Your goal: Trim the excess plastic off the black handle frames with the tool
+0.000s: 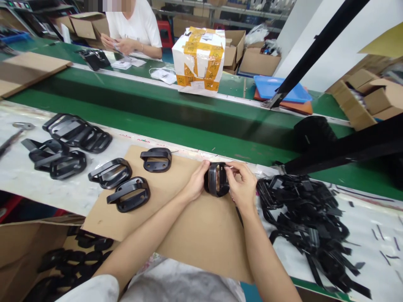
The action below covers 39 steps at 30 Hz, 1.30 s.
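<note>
On the counter [28, 165] before me lies the cardboard sheet [195, 235], jutting past the near edge, with three handles [129, 195] on its left part and the held handle [213, 180] between my hands at its far edge. Left of the sheet lie the grouped handles [67, 167], then the hammer [23, 126]; right of it, the heap of parts [311, 226]. Beyond the counter's far edge stands the taped carton [199, 61].

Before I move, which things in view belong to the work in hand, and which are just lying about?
Apparently in use:
- black part, between left hand and right hand
- cardboard sheet beneath
- similar parts to the left
- heap of black pieces, right

Apparently just lying about:
- hammer-like tool
- taped box
- blue tray
</note>
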Available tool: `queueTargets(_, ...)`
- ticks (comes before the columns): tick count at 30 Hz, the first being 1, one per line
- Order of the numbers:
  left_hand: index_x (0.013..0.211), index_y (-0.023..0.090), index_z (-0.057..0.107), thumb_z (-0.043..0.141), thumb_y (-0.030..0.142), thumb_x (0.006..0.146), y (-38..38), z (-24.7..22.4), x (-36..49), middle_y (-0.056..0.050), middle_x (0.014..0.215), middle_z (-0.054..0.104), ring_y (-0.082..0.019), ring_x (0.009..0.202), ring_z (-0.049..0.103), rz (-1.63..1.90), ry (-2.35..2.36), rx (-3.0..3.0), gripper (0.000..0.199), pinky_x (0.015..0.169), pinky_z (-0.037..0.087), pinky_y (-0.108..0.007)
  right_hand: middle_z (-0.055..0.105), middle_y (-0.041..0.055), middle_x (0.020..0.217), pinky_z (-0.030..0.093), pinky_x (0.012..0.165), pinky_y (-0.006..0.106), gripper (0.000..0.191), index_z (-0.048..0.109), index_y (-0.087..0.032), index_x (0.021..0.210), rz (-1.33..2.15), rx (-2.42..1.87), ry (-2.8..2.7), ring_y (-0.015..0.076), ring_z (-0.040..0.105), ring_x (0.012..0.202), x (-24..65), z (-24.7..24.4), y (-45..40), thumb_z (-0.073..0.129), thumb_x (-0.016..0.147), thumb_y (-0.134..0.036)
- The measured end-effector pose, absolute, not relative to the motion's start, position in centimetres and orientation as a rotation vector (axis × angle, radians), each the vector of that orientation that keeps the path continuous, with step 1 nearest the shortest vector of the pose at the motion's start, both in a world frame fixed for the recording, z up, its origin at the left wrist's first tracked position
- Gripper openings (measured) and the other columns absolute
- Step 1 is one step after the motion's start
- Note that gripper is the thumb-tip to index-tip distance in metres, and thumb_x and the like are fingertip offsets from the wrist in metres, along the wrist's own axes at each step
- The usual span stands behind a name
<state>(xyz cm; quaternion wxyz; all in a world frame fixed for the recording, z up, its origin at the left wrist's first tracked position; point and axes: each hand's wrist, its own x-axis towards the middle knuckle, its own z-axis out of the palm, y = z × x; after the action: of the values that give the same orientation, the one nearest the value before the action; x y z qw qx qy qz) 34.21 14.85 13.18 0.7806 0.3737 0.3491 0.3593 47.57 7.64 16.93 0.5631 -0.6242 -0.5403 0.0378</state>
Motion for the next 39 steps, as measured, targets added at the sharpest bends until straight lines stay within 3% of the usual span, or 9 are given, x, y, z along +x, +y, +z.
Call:
queueTargets(3,0.089,0.019,0.063,0.065,0.071,0.087,15.0,13.6,34.1,-0.002,0.075,0.064,-0.017,0.067,0.058,0.753,0.747,0.854,0.052,0.069,0.048,-0.030,0.073,0.0026,0.088,0.054,0.071,0.031,0.005,0.072,-0.021,0.096,0.145,-1.467,-1.241,0.0170,0.067,0.075,47.6,16.6,7.7,0.067,0.095,-0.020)
queueTargets(11,0.089,0.020,0.055,0.063,0.070,0.089,15.5,14.3,33.4,0.001,0.069,0.061,-0.013,0.055,0.055,0.729,0.703,0.982,0.051,0.056,0.045,-0.025,0.064,0.0041,0.092,0.050,0.072,0.033,0.002,0.070,-0.021,0.092,0.240,-1.408,-1.236,0.0190,0.061,0.085,48.2,16.4,8.0,0.070,0.093,-0.023)
queueTargets(22,0.093,0.017,0.062,0.074,0.065,0.082,14.5,14.7,34.5,0.000,0.072,0.062,-0.013,0.063,0.059,0.706,0.617,0.730,0.050,0.061,0.046,-0.024,0.058,0.0014,0.088,0.047,0.070,0.032,0.008,0.067,-0.021,0.087,0.168,-1.388,-1.191,0.0163,0.055,0.076,48.2,16.1,8.1,0.074,0.090,-0.019)
queueTargets(25,0.086,0.018,0.057,0.075,0.068,0.079,14.5,15.4,34.4,0.004,0.061,0.052,-0.010,0.050,0.048,0.653,0.575,0.700,0.053,0.048,0.038,-0.022,0.060,0.0032,0.096,0.048,0.072,0.033,0.010,0.068,-0.021,0.098,0.144,-1.433,-1.227,0.0167,0.055,0.077,48.1,16.3,8.0,0.072,0.089,-0.020)
queueTargets(28,0.082,0.021,0.048,0.080,0.065,0.076,14.4,15.7,34.2,0.009,0.056,0.041,-0.006,0.042,0.035,0.616,0.532,0.721,0.055,0.041,0.029,-0.020,0.064,0.0069,0.106,0.053,0.079,0.037,0.017,0.071,-0.023,0.107,0.099,-1.472,-1.307,0.0208,0.062,0.091,48.1,16.7,7.9,0.069,0.091,-0.020)
queueTargets(33,0.089,0.019,0.051,0.079,0.062,0.079,14.2,15.4,34.2,0.007,0.065,0.051,-0.007,0.051,0.048,0.656,0.505,0.791,0.053,0.050,0.041,-0.019,0.070,0.0076,0.108,0.055,0.096,0.044,0.016,0.073,-0.024,0.105,0.126,-1.458,-1.360,0.0244,0.067,0.106,48.2,16.7,7.7,0.064,0.093,-0.017)
queueTargets(39,0.095,0.018,0.054,0.084,0.058,0.076,15.0,15.2,33.8,0.004,0.074,0.059,-0.010,0.059,0.057,0.619,0.519,0.735,0.053,0.054,0.045,-0.020,0.072,0.0064,0.105,0.056,0.095,0.042,0.015,0.072,-0.024,0.104,0.167,-1.452,-1.350,0.0238,0.068,0.103,48.2,16.1,8.0,0.064,0.092,-0.017)
